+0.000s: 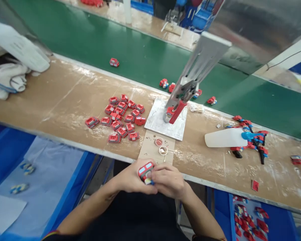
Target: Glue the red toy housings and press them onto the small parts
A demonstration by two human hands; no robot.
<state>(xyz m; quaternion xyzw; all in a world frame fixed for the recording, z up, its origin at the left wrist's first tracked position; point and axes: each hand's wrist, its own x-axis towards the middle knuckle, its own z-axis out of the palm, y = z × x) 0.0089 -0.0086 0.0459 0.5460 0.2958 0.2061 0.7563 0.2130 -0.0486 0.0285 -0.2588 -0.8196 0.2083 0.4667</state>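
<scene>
Your left hand (130, 179) and right hand (168, 181) both grip one red toy car (145, 170); the pile of cars (122, 118) near the press (177, 108) seems not yet handled

both hands, left hand (131, 179) and right hand (168, 180), pinch a red toy car (145, 170) at the workbench's (65, 97) near edge. a pile of red cars (121, 118) lies mid-bench, beside a press (182, 97) on its grey plate (157, 124).
</scene>
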